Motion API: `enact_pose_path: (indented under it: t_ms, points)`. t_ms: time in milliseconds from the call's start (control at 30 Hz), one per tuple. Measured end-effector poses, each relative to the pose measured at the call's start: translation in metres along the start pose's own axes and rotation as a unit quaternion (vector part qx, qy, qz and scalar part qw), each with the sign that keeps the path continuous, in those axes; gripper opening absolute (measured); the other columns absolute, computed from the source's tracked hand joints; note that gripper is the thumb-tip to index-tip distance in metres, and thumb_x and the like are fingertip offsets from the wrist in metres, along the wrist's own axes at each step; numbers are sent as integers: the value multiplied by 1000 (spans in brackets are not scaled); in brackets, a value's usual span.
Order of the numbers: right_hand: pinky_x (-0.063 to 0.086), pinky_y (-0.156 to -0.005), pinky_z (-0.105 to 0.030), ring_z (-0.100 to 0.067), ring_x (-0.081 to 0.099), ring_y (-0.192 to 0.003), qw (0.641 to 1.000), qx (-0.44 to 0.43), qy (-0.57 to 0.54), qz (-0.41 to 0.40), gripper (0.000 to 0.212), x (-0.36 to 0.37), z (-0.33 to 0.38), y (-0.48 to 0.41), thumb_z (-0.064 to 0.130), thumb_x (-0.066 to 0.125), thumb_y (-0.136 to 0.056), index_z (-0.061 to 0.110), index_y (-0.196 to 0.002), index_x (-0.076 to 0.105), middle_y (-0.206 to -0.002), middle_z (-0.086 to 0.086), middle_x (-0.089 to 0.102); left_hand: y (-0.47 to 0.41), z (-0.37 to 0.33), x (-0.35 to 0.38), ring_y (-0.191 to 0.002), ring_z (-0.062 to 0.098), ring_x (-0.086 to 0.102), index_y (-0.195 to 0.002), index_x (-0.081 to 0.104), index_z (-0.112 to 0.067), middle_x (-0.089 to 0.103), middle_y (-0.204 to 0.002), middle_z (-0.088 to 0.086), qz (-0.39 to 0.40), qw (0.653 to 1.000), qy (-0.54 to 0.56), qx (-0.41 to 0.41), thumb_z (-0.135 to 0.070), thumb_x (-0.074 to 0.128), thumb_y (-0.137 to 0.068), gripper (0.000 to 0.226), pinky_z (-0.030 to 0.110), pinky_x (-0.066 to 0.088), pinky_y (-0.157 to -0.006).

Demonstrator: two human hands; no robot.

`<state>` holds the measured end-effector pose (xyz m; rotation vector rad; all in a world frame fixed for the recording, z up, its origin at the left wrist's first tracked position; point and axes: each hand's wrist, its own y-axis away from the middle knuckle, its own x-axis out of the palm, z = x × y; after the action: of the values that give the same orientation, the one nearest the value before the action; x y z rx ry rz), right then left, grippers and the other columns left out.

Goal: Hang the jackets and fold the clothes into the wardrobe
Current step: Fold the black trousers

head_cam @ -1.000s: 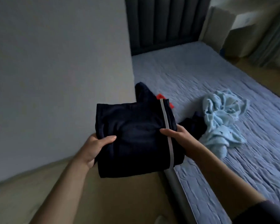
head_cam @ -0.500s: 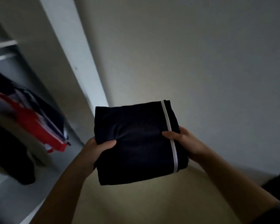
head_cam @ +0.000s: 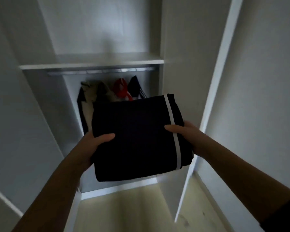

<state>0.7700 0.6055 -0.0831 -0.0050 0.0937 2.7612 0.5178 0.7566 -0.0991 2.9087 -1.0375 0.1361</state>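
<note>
One wardrobe [head_cam: 99, 30] stands open; no folded pile shows on its one visible shelf [head_cam: 90, 61], so folding seems barely begun. Under the single rail [head_cam: 99, 71] hang what look like four jackets [head_cam: 120, 88], though dimness blurs the count. One folded dark garment [head_cam: 137, 139] hangs before the opening, unshelved, gripped at its sides by left hand [head_cam: 94, 144] and right hand [head_cam: 189, 136]

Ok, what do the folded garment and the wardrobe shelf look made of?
The folded garment: soft matte dark fabric, possibly knit, rounded fold edges; its white stripe looks smoother. The wardrobe shelf: rigid smooth white board, probably laminate, straight flat edge.
</note>
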Motion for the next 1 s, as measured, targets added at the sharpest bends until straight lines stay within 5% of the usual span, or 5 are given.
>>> enact_pose_path:
  t_ms: [167, 500, 733, 867, 1000]
  points:
    - [57, -61, -26, -21, 72, -85, 998, -27, 8, 61, 28, 45, 62, -114, 23, 71, -81, 22, -109, 64, -93, -2, 75, -53, -63, -62, -93, 21, 70, -111, 62, -23, 73, -102, 0, -60, 997, -10, 40, -21, 72, -71, 41, 28, 58, -67]
    - [58, -62, -31, -27, 72, -85, 995, -25, -8, 95, 31, 155, 145, -355, 24, 71, -82, 12, -110, 66, -97, -11, 74, -230, -155, -220, -72, 21, 73, -103, 64, -12, 75, -84, 6, -122, 992, -3, -3, -17, 69, -74, 29, 27, 55, -58]
    - [58, -62, -32, -25, 72, -88, 988, -106, -60, 92, 41, 220, 228, -500, 20, 73, -81, 16, -120, 60, -99, -9, 74, -363, -249, -320, -76, 16, 72, -103, 64, -18, 75, -86, 0, -118, 988, -37, 94, -13, 63, -87, 17, 23, 56, -56]
    - [56, -76, -38, -30, 65, -104, 995, -80, 10, 51, 64, 246, 229, -567, 15, 71, -83, 12, -140, 42, -122, -16, 63, -431, -250, -359, -97, 27, 65, -124, 57, -5, 65, -115, 12, -180, 975, -124, 36, -12, 68, -85, 41, 35, 52, -82]
    - [50, -71, -36, -35, 51, -118, 991, 0, 130, -24, 90, 265, 206, -612, 22, 72, -83, 14, -151, 14, -143, -19, 40, -478, -222, -383, -111, 37, 58, -128, 49, 9, 57, -126, 25, -233, 939, -248, -46, -13, 74, -80, 59, 44, 46, -98]
